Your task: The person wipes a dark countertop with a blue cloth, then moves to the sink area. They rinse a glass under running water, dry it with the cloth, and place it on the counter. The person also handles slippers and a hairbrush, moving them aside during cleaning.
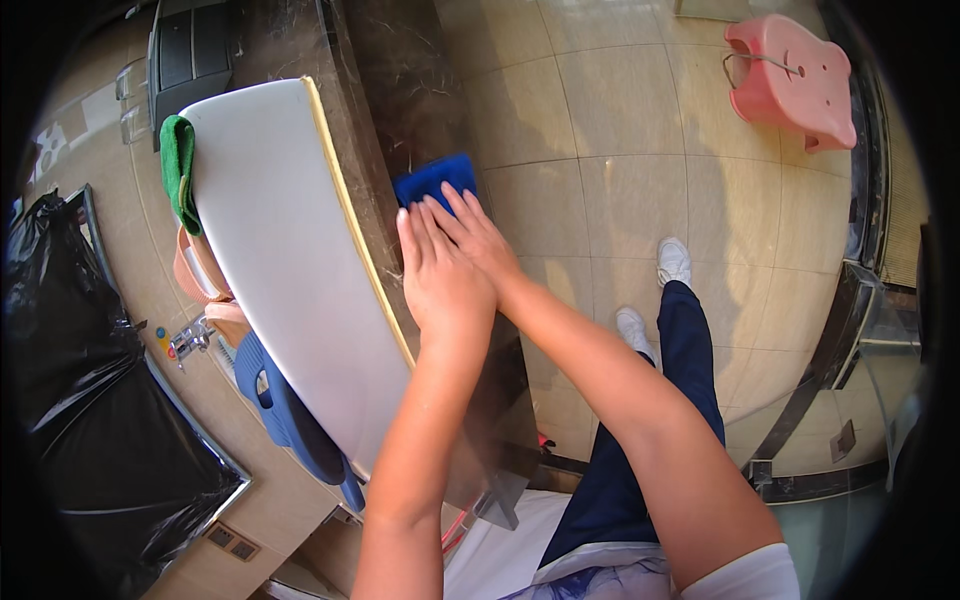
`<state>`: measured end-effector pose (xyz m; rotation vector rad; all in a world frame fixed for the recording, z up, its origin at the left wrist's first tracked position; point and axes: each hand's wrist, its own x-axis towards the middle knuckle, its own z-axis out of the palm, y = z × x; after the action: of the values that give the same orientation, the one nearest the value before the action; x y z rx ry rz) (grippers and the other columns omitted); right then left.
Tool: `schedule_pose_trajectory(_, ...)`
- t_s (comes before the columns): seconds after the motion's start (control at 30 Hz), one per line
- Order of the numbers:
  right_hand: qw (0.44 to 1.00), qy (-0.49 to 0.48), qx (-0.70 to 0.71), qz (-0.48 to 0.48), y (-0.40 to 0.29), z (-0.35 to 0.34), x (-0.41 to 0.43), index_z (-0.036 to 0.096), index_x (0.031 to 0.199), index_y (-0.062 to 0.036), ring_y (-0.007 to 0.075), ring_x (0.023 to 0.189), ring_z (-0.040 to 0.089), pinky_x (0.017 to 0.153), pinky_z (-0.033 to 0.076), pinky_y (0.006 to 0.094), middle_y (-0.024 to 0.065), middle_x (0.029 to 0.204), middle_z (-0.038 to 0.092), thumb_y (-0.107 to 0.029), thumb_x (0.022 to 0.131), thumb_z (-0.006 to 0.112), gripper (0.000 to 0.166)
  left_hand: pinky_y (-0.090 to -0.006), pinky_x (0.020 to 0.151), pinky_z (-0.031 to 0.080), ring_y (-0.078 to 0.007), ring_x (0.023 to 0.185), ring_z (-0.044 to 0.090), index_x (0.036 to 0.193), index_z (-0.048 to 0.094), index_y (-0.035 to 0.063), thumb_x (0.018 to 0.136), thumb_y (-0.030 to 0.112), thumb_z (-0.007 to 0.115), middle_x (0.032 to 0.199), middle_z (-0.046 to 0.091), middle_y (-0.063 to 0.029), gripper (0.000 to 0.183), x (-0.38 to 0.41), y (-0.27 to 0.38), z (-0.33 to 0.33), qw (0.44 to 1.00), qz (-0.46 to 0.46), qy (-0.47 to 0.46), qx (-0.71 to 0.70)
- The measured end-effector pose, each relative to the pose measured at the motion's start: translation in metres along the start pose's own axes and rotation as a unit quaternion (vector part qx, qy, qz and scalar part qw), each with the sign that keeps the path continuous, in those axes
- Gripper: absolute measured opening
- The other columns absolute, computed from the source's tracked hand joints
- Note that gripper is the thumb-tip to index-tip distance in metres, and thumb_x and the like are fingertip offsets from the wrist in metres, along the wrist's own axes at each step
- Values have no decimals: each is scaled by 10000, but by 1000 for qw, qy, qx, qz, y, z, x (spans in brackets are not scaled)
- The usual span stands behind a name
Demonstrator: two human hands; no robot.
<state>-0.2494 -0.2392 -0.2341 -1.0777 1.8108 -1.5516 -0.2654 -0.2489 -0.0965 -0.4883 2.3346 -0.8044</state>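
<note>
A folded blue cloth (439,178) lies against the dark marble front (409,82) of a washbasin counter. Fingers of my right hand (478,238) press flat on its lower part. My left hand (448,289) overlaps my right hand at the side near the basin, its fingers extended and fingertips at the cloth's lower edge. The cloth is pinned under the hands, not clenched; the parts beneath the fingers are hidden. Beside the hands is the white basin (277,225), with a yellowish strip (352,217) along its edge.
A green cloth (178,172) hangs over the basin's far rim, near pink slippers (196,270), blue slippers (281,405) and a chrome tap (193,336). Black plastic (112,435) covers a framed surface at left. A pink stool (795,82) stands on the tiled floor (630,202); glass panels (885,375) are at right.
</note>
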Motion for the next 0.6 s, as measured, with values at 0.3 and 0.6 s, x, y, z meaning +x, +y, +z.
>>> schedule_pose_trajectory(0.3,979,-61,113,157,-42,4,-110,389,1418,-183,413,1348,297,1064,340,456,122,1502,295,-205,890,533,548,-484,1160,74,-336,1338,354,1156,547,-155,868,175,395,1342,466,-274,464,-85,21,18,990,77,-104,-53)
schedule_pose_trajectory(0.6,998,44,-37,-38,20,-10,59,406,1399,-177,405,1310,351,1026,367,443,117,1462,356,-239,882,537,536,-468,1165,21,-349,1332,360,1217,527,-124,849,198,444,1349,461,-273,496,55,-12,-11,997,15,-9,69)
